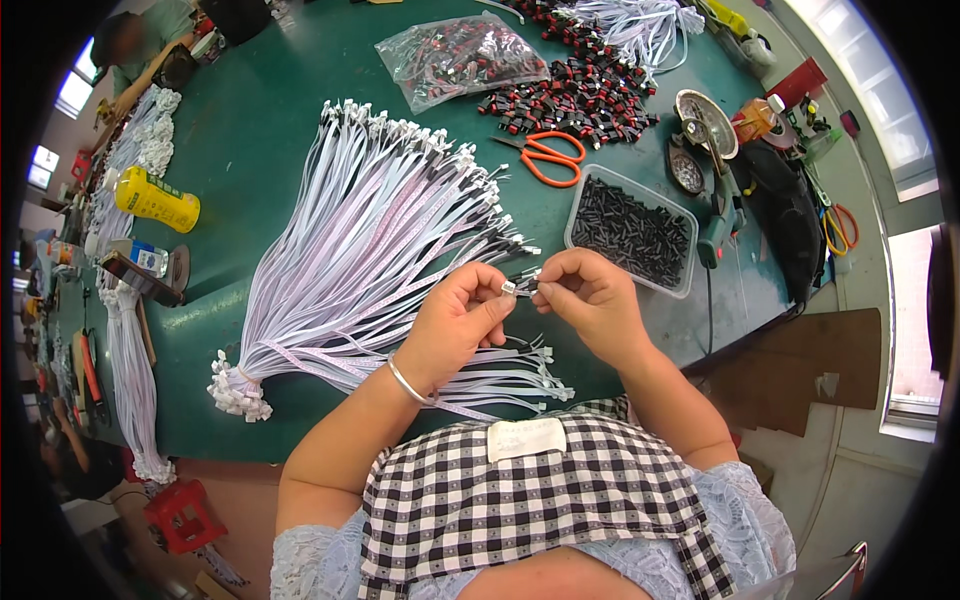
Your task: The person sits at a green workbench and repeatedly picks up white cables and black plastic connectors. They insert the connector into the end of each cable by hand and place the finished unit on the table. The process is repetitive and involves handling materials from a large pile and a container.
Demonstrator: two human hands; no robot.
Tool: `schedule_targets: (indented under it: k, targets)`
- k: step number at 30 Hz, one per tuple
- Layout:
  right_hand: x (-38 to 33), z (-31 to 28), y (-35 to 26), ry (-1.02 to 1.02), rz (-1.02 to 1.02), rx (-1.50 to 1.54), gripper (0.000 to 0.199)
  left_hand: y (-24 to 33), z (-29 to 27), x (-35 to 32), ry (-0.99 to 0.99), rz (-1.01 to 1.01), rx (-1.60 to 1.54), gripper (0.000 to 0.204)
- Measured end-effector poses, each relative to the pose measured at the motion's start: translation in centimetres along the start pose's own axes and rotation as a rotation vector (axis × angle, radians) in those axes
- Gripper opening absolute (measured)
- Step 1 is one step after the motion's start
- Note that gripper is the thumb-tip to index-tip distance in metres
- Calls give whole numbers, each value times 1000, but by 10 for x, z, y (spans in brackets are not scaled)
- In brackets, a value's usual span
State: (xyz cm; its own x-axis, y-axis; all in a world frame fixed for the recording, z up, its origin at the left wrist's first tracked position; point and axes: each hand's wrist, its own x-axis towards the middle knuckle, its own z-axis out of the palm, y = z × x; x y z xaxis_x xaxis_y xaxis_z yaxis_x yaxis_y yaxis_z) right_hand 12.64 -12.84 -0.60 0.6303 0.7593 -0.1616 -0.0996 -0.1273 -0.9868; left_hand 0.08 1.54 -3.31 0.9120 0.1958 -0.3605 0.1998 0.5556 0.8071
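A dark green tabletop (270, 115) in a workroom, seen from above the worker's hands. From left to right: well to the left of both hands, a long bundle of white flat cables (130, 370) and, nearer, a yellow plastic bottle (158, 198). Just left of and beyond the left hand spreads a broad fan of white and pale lilac flat ribbon cables (330, 230), its white-tipped gathered end toward the left and its dark-tipped ends near the fingers. The left hand (460, 315) is narrowed to a pinch at a small white rectangular connector (509, 288), which sits between the two hands. Beyond the hands lie orange-handled scissors (552, 160) and a heap of small red-and-black parts (590, 100). The right hand (592, 305), likewise pinched, holds thin dark leads (527, 288) beside the connector; how the leads join it is too small to tell. Just beyond and to the right of the right hand stands a clear plastic tub (686, 290) of short black tubular pieces (630, 225).

The step in hand is judged to be fine fingertip work on the leads. It is probably best done by steadying the connector with the left fingers, gripping the leads close to their ends, keeping them straight and untwisted, and avoiding any tug on the joint.
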Motion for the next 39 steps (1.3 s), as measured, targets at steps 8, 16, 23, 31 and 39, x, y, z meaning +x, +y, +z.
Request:
schedule_targets:
  k: [8, 16, 23, 31, 39]
  targets:
    - [2, -1, 2, -30, -67, -164, 8, 0, 1, 1, -7, -2, -2, 13]
    - [1, 0, 2, -5, -195, -308, 10, -1, 0, 1, 1, -10, -14, 12]
    - [1, 0, 4, -14, -230, -319, 10, -1, 2, 1, -4, 3, -17, 12]
    - [3, -3, 4, -19, -267, -338, 12, -2, 1, 2, -9, 9, -15, 12]
    - [0, -2, 8, -43, -293, -369, 14, -1, 2, 0, -7, 4, -7, 12]
